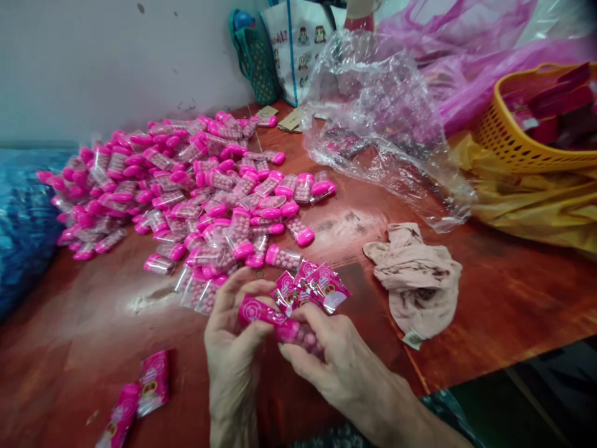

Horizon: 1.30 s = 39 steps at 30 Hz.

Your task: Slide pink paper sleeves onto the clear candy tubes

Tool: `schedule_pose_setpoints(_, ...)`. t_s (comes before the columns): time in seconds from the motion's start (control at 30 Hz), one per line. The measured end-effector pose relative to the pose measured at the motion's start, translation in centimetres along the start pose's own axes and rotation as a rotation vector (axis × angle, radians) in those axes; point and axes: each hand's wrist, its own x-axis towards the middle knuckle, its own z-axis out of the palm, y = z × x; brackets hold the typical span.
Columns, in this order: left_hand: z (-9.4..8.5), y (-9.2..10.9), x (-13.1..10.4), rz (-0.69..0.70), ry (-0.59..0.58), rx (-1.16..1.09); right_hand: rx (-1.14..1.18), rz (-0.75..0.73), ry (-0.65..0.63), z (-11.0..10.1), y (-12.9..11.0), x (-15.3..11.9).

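Note:
Between my hands is a small clear bottle of pink balls (308, 339), its upper end inside a shiny pink printed sleeve (261, 313). My left hand (237, 342) pinches the sleeve at its left end. The fingers of my right hand (326, 351) are closed round the bottle near the sleeve's edge. Several flat pink sleeves (310, 286) lie just beyond my fingers. A large pile of pink-capped bottles (186, 186) covers the table behind my left hand. Two pink-sleeved pieces (153, 379) rest at the lower left.
A beige cloth (417, 280) lies to the right on the red-brown table (494, 298). Behind it are a crumpled clear plastic bag (373, 118) and a yellow basket (527, 146) on yellow plastic. A blue bag (23, 218) stands at far left, a white bag (298, 43) at the back.

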Motion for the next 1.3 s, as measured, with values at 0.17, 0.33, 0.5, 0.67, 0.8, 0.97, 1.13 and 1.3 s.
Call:
schedule_pose_setpoints(0.17, -1.4, 0.6, -0.1, 0.067, -0.186, 0.155, 0.089, 0.025, 0.034, -0.3, 0.5, -0.2)
schedule_pose_setpoints(0.33, -2.2, 1.6, 0.7, 0.072, -0.303, 0.395, 0.098, -0.053, 0.085, -1.8, 0.9, -0.7)
schedule_pose_setpoints(0.5, -1.4, 2.4, 1.1, 0.179, -0.568, 0.508, 0.041, -0.146, 0.123, -2.6, 0.7, -1.2)
schedule_pose_setpoints(0.67, -0.6, 2.2, 0.7, 0.189, -0.579, 0.542, 0.075, -0.169, 0.152, -2.3, 0.9, -1.1)
schedule_pose_setpoints(0.8, -0.6, 1.9, 0.8, 0.195, -0.627, 0.53, 0.078, -0.156, 0.146, -2.0, 1.3, -1.0)
schedule_pose_setpoints(0.97, -0.9, 1.4, 0.5, 0.121, -0.58, 0.539, 0.134, -0.128, 0.118, -1.8, 1.8, -0.8)
schedule_pose_setpoints(1.13, -1.5, 0.9, 0.3, 0.214, -0.483, 0.544, 0.277, -0.072, 0.117, -1.5, 1.9, -0.2)
schedule_pose_setpoints(1.3, -1.6, 1.1, 0.6, 0.296, -0.547, 0.552, 0.317, -0.038, 0.131, -0.9, 1.8, -0.1)
